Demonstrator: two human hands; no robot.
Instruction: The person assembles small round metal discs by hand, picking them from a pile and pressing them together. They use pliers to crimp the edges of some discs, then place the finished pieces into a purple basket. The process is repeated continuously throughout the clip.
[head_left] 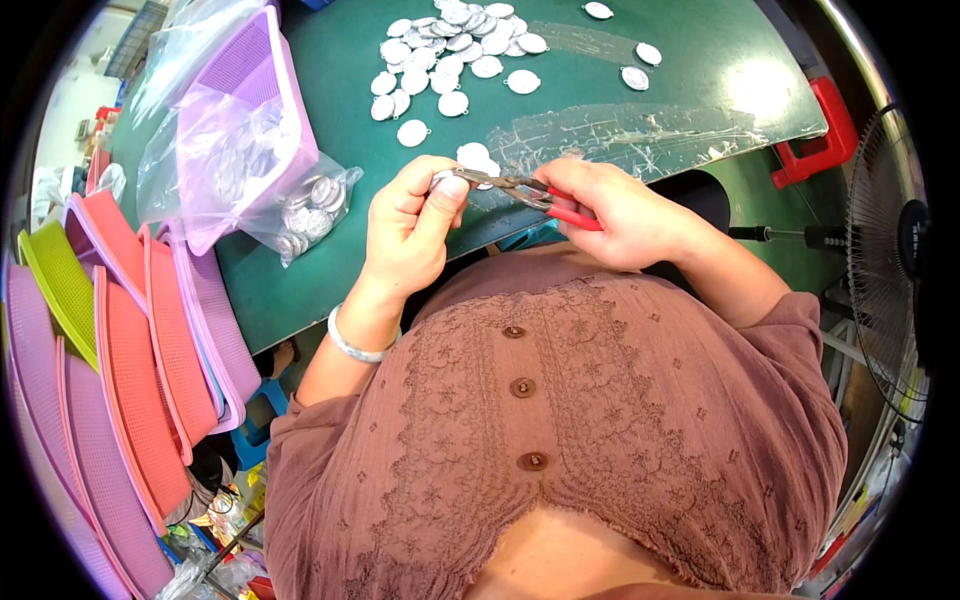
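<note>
My left hand is closed, its thumb and forefinger pinching a small silvery oval pendant, mostly hidden by the fingers. In my right hand is a pair of pliers with red grips. The pliers' metal jaws reach left to the pinched pendant, and they appear to touch its edge. Just beyond the jaws, a few white-silver pendants lie on the green table. Farther off is a loose heap of similar oval pendants with small loops at their rims.
A purple plastic basket stands at the left, with a clear bag of pendants against it. Stacked pink and purple baskets fill the lower left. At the right are a red stool and a black fan. Stray pendants lie far right.
</note>
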